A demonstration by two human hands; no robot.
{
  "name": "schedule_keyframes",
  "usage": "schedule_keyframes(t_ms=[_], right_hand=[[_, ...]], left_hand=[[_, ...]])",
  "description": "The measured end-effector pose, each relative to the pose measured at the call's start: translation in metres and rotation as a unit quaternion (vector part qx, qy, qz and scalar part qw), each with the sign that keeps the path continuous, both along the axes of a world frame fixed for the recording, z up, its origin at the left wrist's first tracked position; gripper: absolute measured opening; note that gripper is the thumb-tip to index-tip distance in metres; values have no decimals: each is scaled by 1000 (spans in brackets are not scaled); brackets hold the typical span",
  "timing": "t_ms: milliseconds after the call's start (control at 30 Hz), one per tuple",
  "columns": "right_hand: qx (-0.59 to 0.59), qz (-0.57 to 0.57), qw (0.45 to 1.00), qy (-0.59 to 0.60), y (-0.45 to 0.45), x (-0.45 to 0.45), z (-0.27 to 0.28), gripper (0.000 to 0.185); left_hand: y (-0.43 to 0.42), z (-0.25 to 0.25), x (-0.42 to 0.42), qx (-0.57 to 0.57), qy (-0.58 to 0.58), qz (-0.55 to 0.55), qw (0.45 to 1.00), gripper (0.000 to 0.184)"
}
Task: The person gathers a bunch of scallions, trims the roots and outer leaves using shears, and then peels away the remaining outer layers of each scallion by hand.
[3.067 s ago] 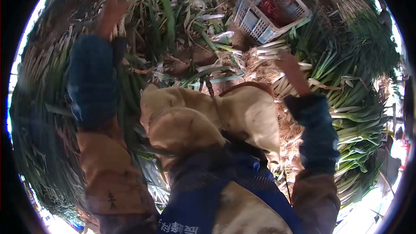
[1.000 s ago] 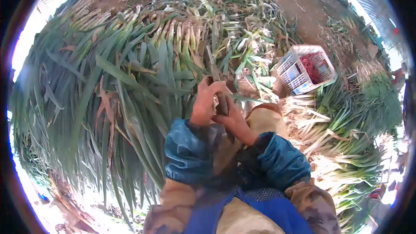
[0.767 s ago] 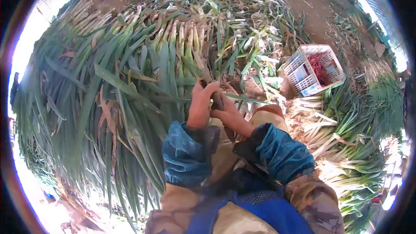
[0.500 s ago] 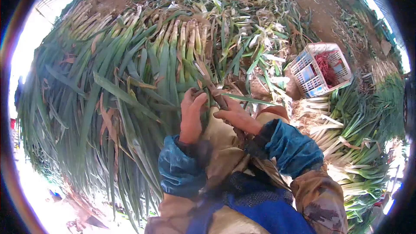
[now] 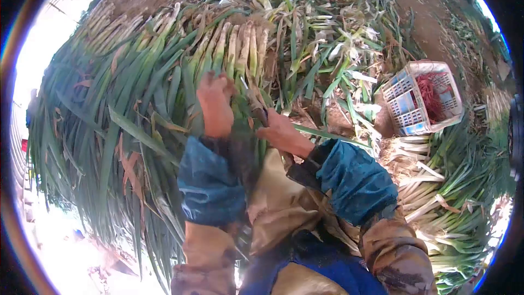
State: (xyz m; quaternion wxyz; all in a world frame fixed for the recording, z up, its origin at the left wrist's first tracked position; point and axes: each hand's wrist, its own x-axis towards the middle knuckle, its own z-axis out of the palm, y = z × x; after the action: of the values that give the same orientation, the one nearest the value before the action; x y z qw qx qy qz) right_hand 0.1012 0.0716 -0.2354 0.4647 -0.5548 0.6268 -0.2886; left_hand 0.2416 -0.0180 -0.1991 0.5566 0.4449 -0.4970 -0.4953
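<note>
My left hand [image 5: 216, 104] is over the big heap of long green onions [image 5: 158, 93], near their pale stems; its fingers are curled and blurred, and what they hold, if anything, cannot be made out. To its right, my right hand [image 5: 286, 134] is closed round a dark, slender tool [image 5: 255, 102] with a thin, bright tip pointing up and left. Several thick white stems [image 5: 248, 49] lie side by side just above the hands. A long green leaf [image 5: 333, 136] stretches rightward from beside my right hand.
A white plastic basket [image 5: 423, 101] with red strings [image 5: 431, 95] inside stands at the right. Below it lies a row of peeled onions [image 5: 426, 177] with white stems. Loose leaves and trimmings [image 5: 344, 49] cover the ground at the upper middle. Brown soil [image 5: 420, 0] shows beyond.
My left hand has come away from my right hand and moved up and left to the onion heap. The hands were together around the tool before. The basket now appears farther right in view.
</note>
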Motion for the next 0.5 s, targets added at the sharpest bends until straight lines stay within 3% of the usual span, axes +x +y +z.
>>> schedule_keyframes(t_ms=[33,100,200,300,400,433,500], right_hand=[[-5,-2,1000,-8,-8,-1,-16,50],[-128,34,989,69,-29,-9,-19,41],[-97,-27,995,15,-39,-13,-21,38],[-31,-56,997,-31,-30,-18,-28,39],[-16,-52,998,-44,-24,-31,-10,41],[-17,-52,997,-50,-21,-36,-6,41],[-24,-54,996,-65,-16,-44,-4,41]], left_hand=[[-10,2,-5,19,10,14,1000,33],[-28,10,-17,56,36,46,997,36],[-58,-18,-15,15,-224,-5,974,33],[-95,-74,-24,3,-466,16,885,28],[-99,-102,-44,-85,-593,21,800,22],[-110,-121,-45,-57,-583,24,810,19],[-117,-135,-36,-83,-656,-26,750,20]])
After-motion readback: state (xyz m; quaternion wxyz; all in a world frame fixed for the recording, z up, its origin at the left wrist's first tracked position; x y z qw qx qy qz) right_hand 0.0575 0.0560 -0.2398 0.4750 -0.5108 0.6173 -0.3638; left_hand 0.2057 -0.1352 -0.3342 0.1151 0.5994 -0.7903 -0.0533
